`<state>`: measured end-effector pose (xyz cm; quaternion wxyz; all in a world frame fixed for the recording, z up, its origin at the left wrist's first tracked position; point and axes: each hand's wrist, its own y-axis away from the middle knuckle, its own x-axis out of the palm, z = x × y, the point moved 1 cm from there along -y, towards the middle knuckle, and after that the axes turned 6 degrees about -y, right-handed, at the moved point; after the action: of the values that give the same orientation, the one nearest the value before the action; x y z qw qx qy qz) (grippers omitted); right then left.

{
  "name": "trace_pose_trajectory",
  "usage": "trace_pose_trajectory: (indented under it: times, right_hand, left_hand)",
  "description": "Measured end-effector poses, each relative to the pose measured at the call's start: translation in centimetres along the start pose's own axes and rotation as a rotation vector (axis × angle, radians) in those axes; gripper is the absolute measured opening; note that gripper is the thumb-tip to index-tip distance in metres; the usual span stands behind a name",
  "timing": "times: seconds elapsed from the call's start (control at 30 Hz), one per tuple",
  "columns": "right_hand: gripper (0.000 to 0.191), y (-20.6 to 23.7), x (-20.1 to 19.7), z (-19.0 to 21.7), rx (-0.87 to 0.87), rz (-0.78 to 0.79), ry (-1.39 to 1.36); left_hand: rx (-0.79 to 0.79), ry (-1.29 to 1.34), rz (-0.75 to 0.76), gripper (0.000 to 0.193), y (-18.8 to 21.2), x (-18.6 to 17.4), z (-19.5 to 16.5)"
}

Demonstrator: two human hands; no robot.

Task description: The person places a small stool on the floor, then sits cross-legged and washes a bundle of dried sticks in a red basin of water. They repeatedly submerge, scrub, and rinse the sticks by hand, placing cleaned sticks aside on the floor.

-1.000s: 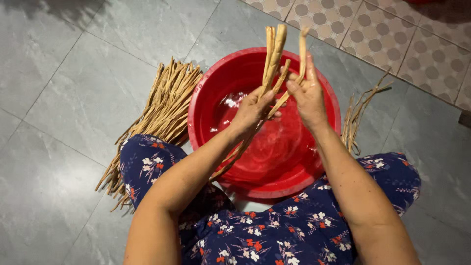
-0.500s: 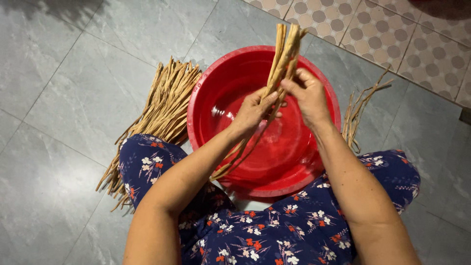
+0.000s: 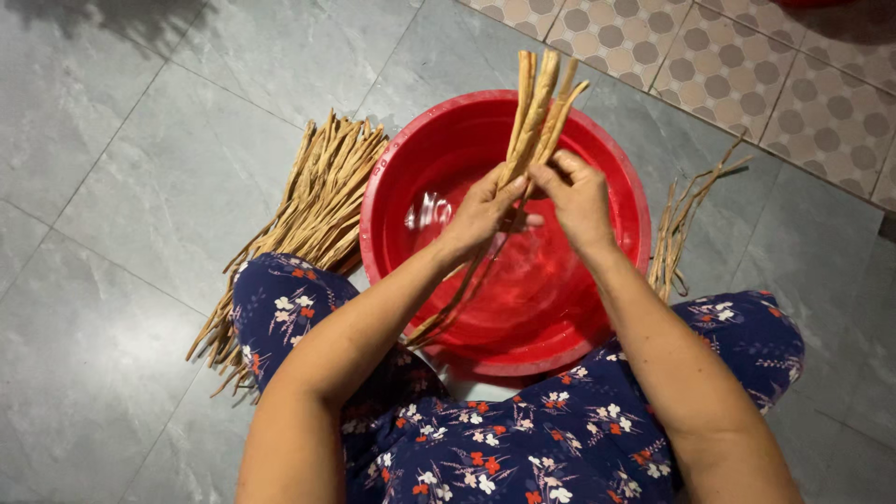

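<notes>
Red plastic basin (image 3: 616,177) on grey tile floor (image 3: 121,187), near rim hidden behind my knees. Dried reed bundle (image 3: 532,117) over basin, lower ends blurred; my left hand (image 3: 481,213) and right hand (image 3: 579,201) closed round it.

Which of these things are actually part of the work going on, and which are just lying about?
In use:
- bundle of tan strips, gripped by the left hand and right hand
- red basin with water, under the hands

Lying about:
- large pile of strips on the floor left of the basin
- few strips right of it
</notes>
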<state>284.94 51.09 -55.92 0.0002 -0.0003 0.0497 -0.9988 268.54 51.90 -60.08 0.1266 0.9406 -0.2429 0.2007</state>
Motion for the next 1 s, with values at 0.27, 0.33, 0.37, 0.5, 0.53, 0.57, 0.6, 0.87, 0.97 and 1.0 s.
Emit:
trace_pose_trajectory:
  times: [0.27,0.33,0.37,0.5,0.53,0.57,0.6,0.87,0.97,1.0]
  right_hand:
    - [0.035,-0.7,-1.5,-0.7,0.271,0.180,-0.688]
    - [0.041,-0.9,-1.3,-1.7,0.332,0.129,-0.635]
    - [0.035,-1.2,-1.3,-2.3,0.324,0.091,-0.686]
    - [0.022,-3.4,-3.5,-4.8,0.300,-0.084,-0.862]
    - [0.021,-4.0,-4.4,-5.4,0.293,-0.130,-0.897]
    - [0.022,-4.5,-5.5,-5.9,0.300,-0.216,-0.850]
    - [0.024,-4.9,-6.7,-6.2,0.306,-0.306,-0.803]
    - [0.053,-4.8,-8.6,-1.0,0.161,-0.294,-0.888]
    - [0.058,-2.9,-6.7,3.1,0.188,-0.285,-0.943]
    - [0.057,-2.0,-5.2,3.8,0.201,-0.173,-0.995]
  left_hand:
    - [0.031,-0.395,-0.036,0.040,-1.4,0.1,4.3]
    - [0.038,-0.362,0.016,0.042,-1.8,0.3,5.0]
    - [0.046,-0.431,0.018,0.044,-2.0,0.4,5.1]
    - [0.109,-0.620,0.023,0.043,-1.7,2.1,4.1]
    - [0.136,-0.646,0.023,0.041,-1.4,2.7,3.7]
    - [0.176,-0.695,0.026,0.041,-1.2,3.3,3.2]
    - [0.212,-0.745,0.034,0.041,-0.8,3.8,2.7]
    - [0.190,-0.898,0.064,0.036,1.1,4.4,-0.9]
    - [0.204,-0.852,-0.009,0.032,1.2,3.3,-2.1]
    - [0.288,-0.786,-0.025,0.031,0.9,2.5,-2.7]
